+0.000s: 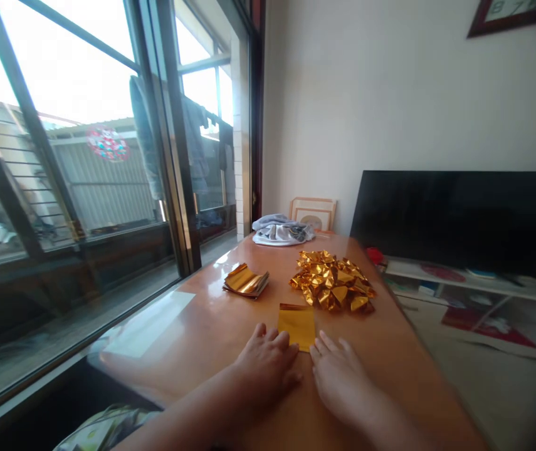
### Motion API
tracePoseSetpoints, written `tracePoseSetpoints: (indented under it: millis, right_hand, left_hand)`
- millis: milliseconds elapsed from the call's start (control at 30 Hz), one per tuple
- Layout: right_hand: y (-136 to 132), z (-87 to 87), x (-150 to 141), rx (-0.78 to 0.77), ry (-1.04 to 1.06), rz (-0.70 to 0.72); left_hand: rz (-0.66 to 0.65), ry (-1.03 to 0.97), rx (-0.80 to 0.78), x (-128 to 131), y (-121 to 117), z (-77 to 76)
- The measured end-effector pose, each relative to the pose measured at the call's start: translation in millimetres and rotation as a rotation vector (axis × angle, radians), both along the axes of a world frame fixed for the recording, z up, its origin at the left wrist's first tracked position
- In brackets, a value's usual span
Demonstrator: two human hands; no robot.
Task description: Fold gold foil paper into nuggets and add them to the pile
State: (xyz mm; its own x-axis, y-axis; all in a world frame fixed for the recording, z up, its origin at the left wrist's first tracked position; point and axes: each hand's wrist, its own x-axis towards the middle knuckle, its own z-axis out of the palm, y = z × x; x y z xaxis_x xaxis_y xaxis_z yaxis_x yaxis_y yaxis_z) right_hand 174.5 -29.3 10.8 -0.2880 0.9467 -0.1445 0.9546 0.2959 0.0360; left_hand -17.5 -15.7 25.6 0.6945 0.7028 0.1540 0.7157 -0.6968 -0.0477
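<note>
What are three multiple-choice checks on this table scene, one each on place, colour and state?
1. Where is the flat gold sheet?
A) Off the wooden table
B) Between the left hand and right hand
C) On top of the crumpled foil heap

2. What colour is that heap?
A) Silver
B) Red
C) Gold

3. What state is the foil stack in?
A) Sheets piled together
B) Scattered singly
C) Rolled into a ball

Answers:
1. B: a hand lies on each side of it.
2. C: it glints gold.
3. A: layered sheets show at its edge.
</note>
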Motion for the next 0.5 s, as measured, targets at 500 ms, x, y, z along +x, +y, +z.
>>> tracePoseSetpoints:
  millis: [500]
  right_hand:
    - [22, -34.8, 17, 0.242, -0.041, 0.129]
  left_hand:
    - [0.125, -0.135, -0.086, -10, -11, -25.5]
